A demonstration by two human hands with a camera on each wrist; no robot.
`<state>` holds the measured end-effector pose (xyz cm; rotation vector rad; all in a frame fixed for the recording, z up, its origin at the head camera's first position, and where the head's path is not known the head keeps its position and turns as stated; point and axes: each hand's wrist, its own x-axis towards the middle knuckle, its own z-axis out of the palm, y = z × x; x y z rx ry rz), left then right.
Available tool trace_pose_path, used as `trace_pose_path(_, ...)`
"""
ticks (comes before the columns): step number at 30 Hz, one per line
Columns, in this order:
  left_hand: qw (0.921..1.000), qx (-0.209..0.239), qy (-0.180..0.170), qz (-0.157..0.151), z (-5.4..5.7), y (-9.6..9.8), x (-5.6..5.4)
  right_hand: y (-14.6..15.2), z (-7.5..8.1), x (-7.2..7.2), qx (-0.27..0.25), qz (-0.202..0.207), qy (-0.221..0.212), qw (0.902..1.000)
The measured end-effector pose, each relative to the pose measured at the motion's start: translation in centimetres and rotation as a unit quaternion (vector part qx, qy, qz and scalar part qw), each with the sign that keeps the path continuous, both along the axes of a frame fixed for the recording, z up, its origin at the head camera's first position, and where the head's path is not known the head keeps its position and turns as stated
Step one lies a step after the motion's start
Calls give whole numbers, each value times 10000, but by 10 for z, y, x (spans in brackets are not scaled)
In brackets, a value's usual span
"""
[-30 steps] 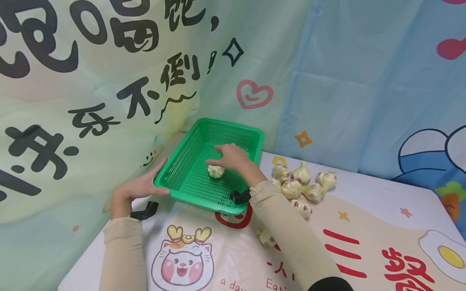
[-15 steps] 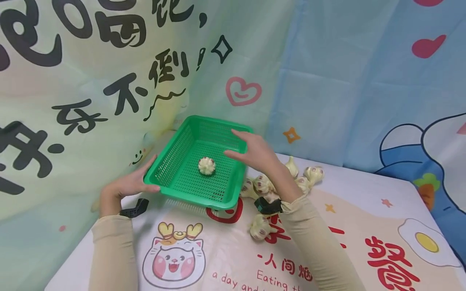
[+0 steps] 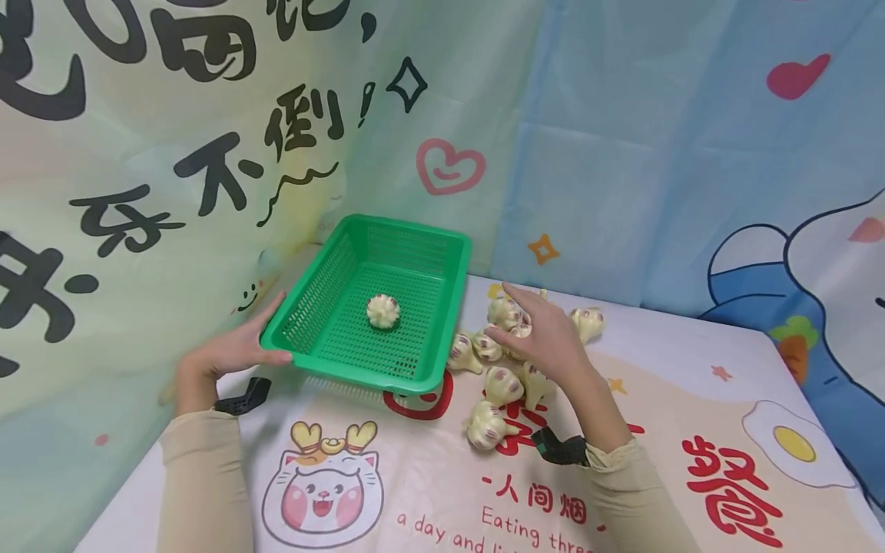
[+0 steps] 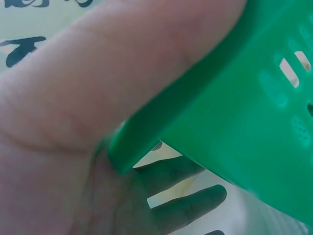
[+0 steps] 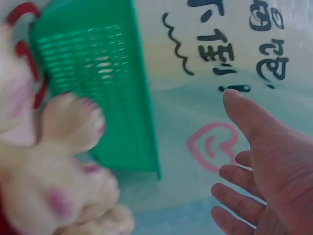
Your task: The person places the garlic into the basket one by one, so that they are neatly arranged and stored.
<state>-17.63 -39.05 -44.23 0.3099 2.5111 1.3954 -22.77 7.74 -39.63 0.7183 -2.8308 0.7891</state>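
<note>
Right hand: the right hand (image 3: 542, 338) was above the inside of the green basket (image 3: 408, 269) one second ago; now it is to the right of the basket, over the loose garlic bulbs (image 3: 503, 385); its fingers and thumb are wide apart, and the right wrist view shows no bulb in it
Meaning: I judge that the work has passed from the basket to the loose bulbs; one is inside, and the greater number is outside
Left hand: the left hand (image 3: 231, 346) has kept its place and holds the near left corner of the basket, the thumb along the near side, the fingers on the left side and below the rim
Loose bulbs: a loose group to the right of the basket; the nearest bulb to it is just beside its wall; some are partly hidden behind the right hand
Bulb inside: one garlic bulb (image 3: 383, 311) stays on the basket floor, apart from the walls
Table cloth: the printed table cloth (image 3: 429, 476) lies under the basket, with a cat drawing (image 3: 322, 491) in front of it and a fried egg drawing (image 3: 795, 444) far to its right
Room: a hanging cloth (image 3: 594, 192) stands behind the basket, with a pink heart (image 3: 451, 167) beyond its far side
</note>
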Motion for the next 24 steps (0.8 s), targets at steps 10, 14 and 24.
trace_pose_path(10,9999,68,-33,-84,0,0,-4,28,-38,10,138,-184,-21,9997)
trace_pose_path(14,9999,59,-19,-92,0,0,-3,41,-50,12,191,-241,-183,9994)
trace_pose_path(24,9999,33,-91,-32,-1,-2,-2,57,-76,10,-91,-224,-700,9973)
